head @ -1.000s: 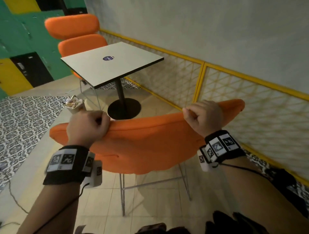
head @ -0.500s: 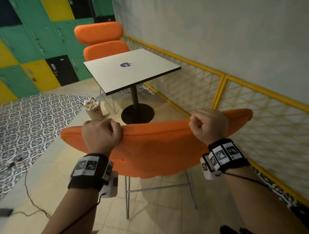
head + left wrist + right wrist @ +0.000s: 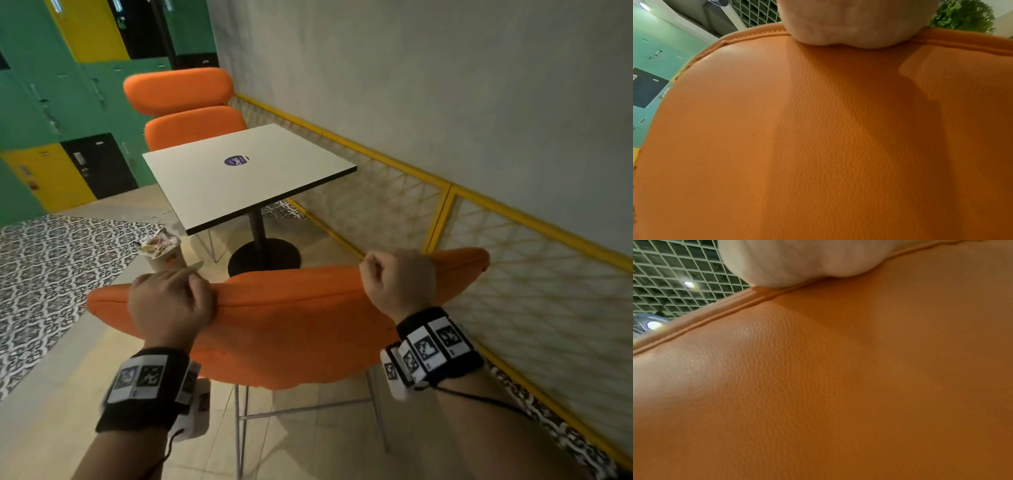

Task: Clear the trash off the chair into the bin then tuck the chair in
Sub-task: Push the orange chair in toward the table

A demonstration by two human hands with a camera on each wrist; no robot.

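Note:
An orange padded chair (image 3: 291,325) on thin metal legs faces a white square table (image 3: 239,174). My left hand (image 3: 171,301) grips the top edge of its backrest near the left end. My right hand (image 3: 397,281) grips the same edge further right. Both wrist views show only the orange backrest (image 3: 818,129) (image 3: 838,378) up close, with the heel of each hand (image 3: 855,21) (image 3: 803,259) on the seam. A small bin (image 3: 161,248) filled with crumpled trash stands on the floor left of the table. The chair's seat is hidden behind the backrest.
A second orange chair (image 3: 185,109) stands at the table's far side. A yellow mesh railing (image 3: 445,212) runs along the wall at the right. The table's black pedestal base (image 3: 263,257) is just beyond the chair. Green, yellow and black lockers (image 3: 68,102) line the back.
The table and bin have come closer in the view over the last second, and the chair has moved forward toward the table. Both hands have kept their hold on the backrest.

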